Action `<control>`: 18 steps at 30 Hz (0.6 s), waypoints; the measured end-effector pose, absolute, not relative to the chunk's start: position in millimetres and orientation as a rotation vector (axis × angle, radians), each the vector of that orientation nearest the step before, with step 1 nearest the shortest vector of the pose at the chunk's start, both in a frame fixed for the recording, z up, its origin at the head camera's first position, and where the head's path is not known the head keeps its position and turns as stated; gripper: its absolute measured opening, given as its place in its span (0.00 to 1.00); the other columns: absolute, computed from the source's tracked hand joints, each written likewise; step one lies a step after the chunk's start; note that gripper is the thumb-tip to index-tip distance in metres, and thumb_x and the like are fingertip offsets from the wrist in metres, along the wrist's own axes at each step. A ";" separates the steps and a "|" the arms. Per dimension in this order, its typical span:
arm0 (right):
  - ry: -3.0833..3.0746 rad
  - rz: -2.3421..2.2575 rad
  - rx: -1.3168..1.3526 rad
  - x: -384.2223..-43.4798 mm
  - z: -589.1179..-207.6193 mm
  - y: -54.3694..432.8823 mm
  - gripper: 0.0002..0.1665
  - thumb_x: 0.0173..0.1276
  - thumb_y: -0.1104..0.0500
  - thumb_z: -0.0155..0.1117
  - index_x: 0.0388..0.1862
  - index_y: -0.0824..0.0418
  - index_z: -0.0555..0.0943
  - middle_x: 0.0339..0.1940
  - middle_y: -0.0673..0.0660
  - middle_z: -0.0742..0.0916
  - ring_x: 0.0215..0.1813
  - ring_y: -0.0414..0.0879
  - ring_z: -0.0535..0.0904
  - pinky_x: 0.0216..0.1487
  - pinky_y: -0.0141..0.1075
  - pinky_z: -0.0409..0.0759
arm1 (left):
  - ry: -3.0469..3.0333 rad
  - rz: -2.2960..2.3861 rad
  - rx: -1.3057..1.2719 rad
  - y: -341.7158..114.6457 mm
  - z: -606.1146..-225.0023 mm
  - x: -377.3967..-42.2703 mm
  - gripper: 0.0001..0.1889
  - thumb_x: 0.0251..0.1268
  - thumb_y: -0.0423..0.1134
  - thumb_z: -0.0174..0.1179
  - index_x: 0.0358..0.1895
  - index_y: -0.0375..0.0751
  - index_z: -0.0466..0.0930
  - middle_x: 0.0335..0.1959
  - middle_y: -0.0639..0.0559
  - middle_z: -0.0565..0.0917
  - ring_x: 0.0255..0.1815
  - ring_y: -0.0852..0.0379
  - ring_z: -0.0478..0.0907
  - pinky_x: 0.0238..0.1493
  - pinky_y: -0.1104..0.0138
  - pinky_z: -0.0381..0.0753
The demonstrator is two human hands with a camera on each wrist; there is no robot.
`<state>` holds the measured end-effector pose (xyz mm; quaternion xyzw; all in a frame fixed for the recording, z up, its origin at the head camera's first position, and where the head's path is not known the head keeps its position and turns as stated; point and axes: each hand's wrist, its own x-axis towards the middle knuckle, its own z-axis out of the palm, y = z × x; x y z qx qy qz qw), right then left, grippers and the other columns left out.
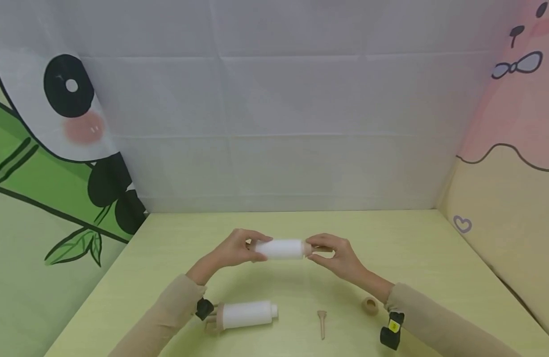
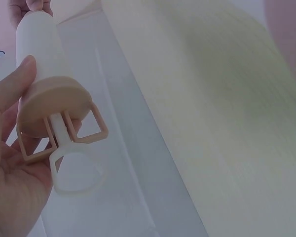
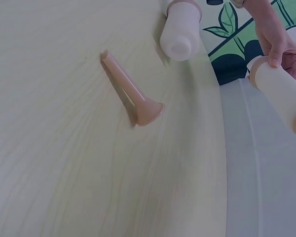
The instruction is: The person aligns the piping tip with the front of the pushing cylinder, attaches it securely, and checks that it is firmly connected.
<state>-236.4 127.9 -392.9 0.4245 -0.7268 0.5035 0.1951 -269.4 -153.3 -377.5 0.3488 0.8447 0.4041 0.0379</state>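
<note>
A white piping syringe (image 1: 280, 249) lies level above the table between both hands. My left hand (image 1: 234, 248) grips its rear end, thumb on the barrel beside the tan cap (image 2: 59, 98). Two tan finger loops and a white plunger ring (image 2: 79, 168) stick out from that cap in the left wrist view. At the opposite end my right hand (image 1: 345, 258) pinches the tan collar (image 1: 307, 249), from which a thin tan nozzle points right. In the right wrist view this hand is mostly cut off at the edge.
Another white syringe (image 1: 247, 315) with a tan cap lies at the front left of the table. A loose tan nozzle (image 1: 322, 325) with a flared end lies right of it. Near my right wrist sits a tan ring (image 1: 370, 306). A pale cloth wall (image 1: 292, 163) stands behind.
</note>
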 end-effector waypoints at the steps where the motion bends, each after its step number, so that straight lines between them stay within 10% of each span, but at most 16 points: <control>1: -2.035 1.408 1.193 -236.3 -392.9 127.9 0.18 0.46 0.79 0.66 0.40 0.78 0.78 0.39 0.70 0.82 0.37 0.56 0.80 0.34 0.47 0.80 | 2.587 1.243 1.074 -153.7 -377.5 -269.7 0.21 0.50 0.36 0.67 0.50 0.35 0.79 0.48 0.36 0.77 0.32 0.57 0.77 0.25 0.69 0.79; 18: -2.036 1.388 1.135 -239.3 -388.3 127.3 0.17 0.47 0.77 0.67 0.39 0.73 0.77 0.38 0.66 0.82 0.39 0.55 0.81 0.35 0.46 0.80 | 2.740 1.290 1.020 -146.8 -374.7 -262.4 0.21 0.45 0.34 0.70 0.47 0.37 0.80 0.42 0.43 0.81 0.21 0.62 0.62 0.20 0.73 0.66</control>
